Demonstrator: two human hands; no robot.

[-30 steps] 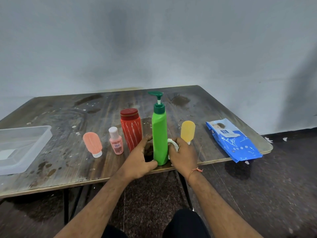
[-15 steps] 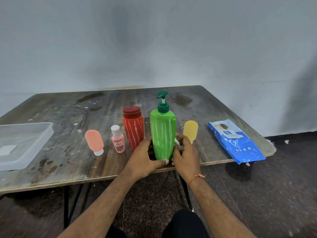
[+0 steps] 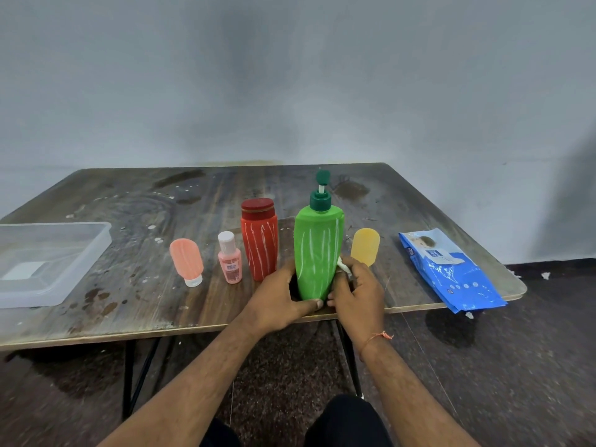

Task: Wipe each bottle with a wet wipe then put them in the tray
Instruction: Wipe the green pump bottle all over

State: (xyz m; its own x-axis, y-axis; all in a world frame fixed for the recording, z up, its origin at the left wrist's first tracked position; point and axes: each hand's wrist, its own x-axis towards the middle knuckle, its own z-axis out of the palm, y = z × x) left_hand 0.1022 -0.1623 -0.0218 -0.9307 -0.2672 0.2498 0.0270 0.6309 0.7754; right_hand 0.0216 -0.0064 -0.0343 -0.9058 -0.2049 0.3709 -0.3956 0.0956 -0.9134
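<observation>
Green pump bottle [image 3: 317, 253]: stands upright at the near edge of the tabletop [image 3: 135, 201], dark green pump on top, white streaks down its body; one of these.
Left hand [image 3: 277, 300]: its fingers are curled round the base of the green pump bottle, thumb across the front.
Right hand [image 3: 356, 293]: fingers bunched together on a white wet wipe [image 3: 342, 267], which is pressed to the bottle's right side.
Tray [image 3: 80, 262]: one clear plastic tray at the left edge of the tabletop; no bottles in it, only a pale rectangle showing at its bottom, and I cannot tell whether that lies inside or beneath.
Red bottle [image 3: 259, 241]: one, upright just left of the green one, dark red cap, white streaks.
Small pink bottle [image 3: 229, 262]: one, upright, white cap, left of the red bottle.
Peach squeeze tube [image 3: 187, 262]: one, standing on its white cap, tilted, furthest left in the row.
Yellow squeeze tube [image 3: 365, 245]: one, upright behind the right hand.
Bottle count: five in all, in a row along the near edge, all outside the tray.
Wet wipe pack [image 3: 451, 269]: one blue pack, lying flat near the right edge of the tabletop, its near end over the corner.
</observation>
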